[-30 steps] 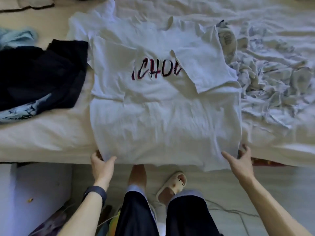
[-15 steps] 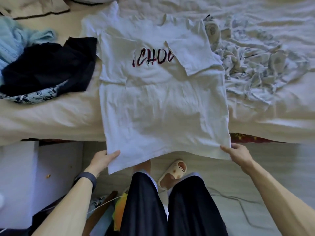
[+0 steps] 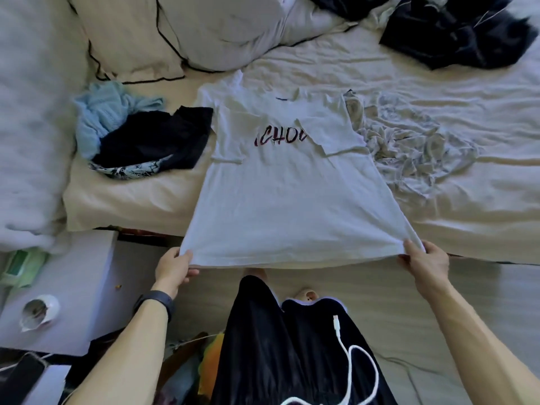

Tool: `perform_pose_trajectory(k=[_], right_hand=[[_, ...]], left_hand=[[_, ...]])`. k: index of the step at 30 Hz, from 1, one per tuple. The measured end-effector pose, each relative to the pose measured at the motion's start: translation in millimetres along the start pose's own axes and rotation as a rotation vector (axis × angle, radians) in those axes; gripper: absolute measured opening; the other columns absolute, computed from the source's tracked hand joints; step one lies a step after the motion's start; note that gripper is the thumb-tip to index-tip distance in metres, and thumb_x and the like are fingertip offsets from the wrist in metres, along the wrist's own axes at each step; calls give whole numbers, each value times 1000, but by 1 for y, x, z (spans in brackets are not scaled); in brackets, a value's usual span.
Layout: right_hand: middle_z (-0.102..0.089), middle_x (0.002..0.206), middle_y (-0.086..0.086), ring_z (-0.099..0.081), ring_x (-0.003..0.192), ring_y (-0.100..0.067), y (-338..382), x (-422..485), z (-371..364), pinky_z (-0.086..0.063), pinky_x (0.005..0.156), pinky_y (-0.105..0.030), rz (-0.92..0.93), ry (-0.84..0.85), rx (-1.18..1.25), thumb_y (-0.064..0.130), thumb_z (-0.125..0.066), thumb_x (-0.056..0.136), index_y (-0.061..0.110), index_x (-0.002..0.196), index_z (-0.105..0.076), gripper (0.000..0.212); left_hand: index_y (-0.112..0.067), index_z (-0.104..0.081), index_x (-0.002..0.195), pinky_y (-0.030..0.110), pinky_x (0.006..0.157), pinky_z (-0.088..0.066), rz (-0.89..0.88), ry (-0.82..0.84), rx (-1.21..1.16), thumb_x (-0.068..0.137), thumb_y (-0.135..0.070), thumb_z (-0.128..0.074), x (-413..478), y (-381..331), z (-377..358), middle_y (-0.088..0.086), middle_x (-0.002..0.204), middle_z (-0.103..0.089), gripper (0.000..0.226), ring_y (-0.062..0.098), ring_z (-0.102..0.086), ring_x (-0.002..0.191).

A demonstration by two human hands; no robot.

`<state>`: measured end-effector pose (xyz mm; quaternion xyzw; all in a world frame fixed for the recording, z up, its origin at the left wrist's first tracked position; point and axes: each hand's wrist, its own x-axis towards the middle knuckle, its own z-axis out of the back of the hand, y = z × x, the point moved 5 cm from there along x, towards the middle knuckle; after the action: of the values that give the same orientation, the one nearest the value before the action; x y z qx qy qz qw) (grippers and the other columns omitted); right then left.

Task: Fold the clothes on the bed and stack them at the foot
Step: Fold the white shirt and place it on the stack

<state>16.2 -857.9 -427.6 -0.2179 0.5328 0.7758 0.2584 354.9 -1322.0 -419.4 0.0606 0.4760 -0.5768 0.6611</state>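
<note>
A white T-shirt (image 3: 286,194) with dark red lettering lies face up across the edge of the bed (image 3: 467,206), both sleeves folded inward. Its hem is lifted off the bed and stretched taut. My left hand (image 3: 172,268) pinches the hem's left corner; my right hand (image 3: 425,261) pinches the right corner. A dark garment (image 3: 155,141) and a light blue knit (image 3: 108,115) lie in a heap to the shirt's left. A crumpled patterned white garment (image 3: 415,147) lies to its right. More dark clothes (image 3: 455,30) sit at the far right.
Pillows (image 3: 204,27) lie at the far side, a white duvet (image 3: 32,118) at the left. A white bedside table (image 3: 70,290) with a small cup (image 3: 38,312) stands at my left. A white cable (image 3: 356,363) hangs over my dark shorts.
Both hands have taken hold of the hem corners and lifted them up and toward me, off the bed's edge. The view has pulled back, and more of the bed shows.
</note>
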Motion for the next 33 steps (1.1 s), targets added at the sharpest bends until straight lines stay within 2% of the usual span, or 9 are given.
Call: perform_pose_trajectory(k=[4, 10, 13, 18, 22, 24, 28, 30, 33], right_hand=[[-65, 85, -9, -63, 66, -20, -7, -18, 18, -53, 49, -23, -14, -39, -42, 15, -68, 96, 9, 101, -70, 8], [-69, 79, -10, -67, 61, -22, -35, -53, 29, -53, 55, -27, -126, -98, -68, 10, -63, 90, 8, 95, -71, 10], [-69, 91, -16, -65, 63, -22, -45, -64, 31, -51, 53, -26, -231, -103, 7, 5, -58, 92, 6, 104, -68, 16], [-63, 101, -14, -58, 63, -20, -11, -61, 18, -49, 43, -20, -237, -71, 243, -3, -50, 97, 16, 113, -61, 27], [-66, 99, -15, -63, 74, -23, 36, -44, 3, -53, 65, -30, -258, -13, 404, -4, -47, 98, 9, 117, -66, 30], [-66, 97, -13, -63, 75, -19, 60, -35, -4, -52, 62, -27, -240, 33, 448, -1, -44, 100, 9, 119, -64, 29], [-69, 103, -10, -69, 87, -17, 104, -14, -21, -55, 68, -22, -144, 201, 463, -8, -45, 94, 7, 120, -59, 34], [-70, 104, -7, -70, 92, -17, 125, -3, -31, -57, 74, -21, -39, 242, 333, -14, -52, 92, 7, 123, -60, 38], [-70, 98, -3, -67, 89, -12, 151, 20, -48, -52, 82, -25, 58, 220, 115, 4, -64, 98, 10, 116, -65, 19]], left_hand=[[-21, -60, 104, 28, 50, -42, 30, -11, -43, 102, -22, -52, -15, 4, 20, 0, 101, -67, 8, 22, -73, 67], [-5, -63, 104, 30, 49, -43, 169, -70, -234, 100, -13, -55, -45, 29, 23, 13, 85, -69, 12, 20, -64, 64], [-9, -63, 104, 27, 48, -43, 178, -89, -310, 99, -12, -54, -60, 37, 24, 11, 85, -68, 11, 18, -63, 63], [-23, -63, 114, 30, 53, -45, 74, -88, -432, 99, -9, -50, -62, 6, 35, 7, 97, -68, 24, 18, -61, 67], [-18, -68, 111, 29, 57, -41, 71, -30, -582, 99, -15, -52, -48, -41, 38, 3, 89, -67, 21, 16, -62, 71], [-21, -67, 109, 28, 60, -38, 46, 50, -627, 97, -16, -55, -43, -69, 39, 0, 89, -69, 18, 16, -65, 78], [-23, -64, 113, 26, 66, -40, -72, 210, -497, 94, -5, -60, -26, -124, 38, 0, 96, -72, 26, 16, -68, 92], [-22, -66, 114, 27, 70, -42, -174, 137, -284, 97, -12, -63, -13, -146, 42, -5, 94, -74, 20, 14, -68, 89], [-22, -70, 107, 30, 71, -43, -287, 45, -101, 98, -29, -63, 17, -174, 47, -11, 91, -77, 14, 13, -69, 85]])
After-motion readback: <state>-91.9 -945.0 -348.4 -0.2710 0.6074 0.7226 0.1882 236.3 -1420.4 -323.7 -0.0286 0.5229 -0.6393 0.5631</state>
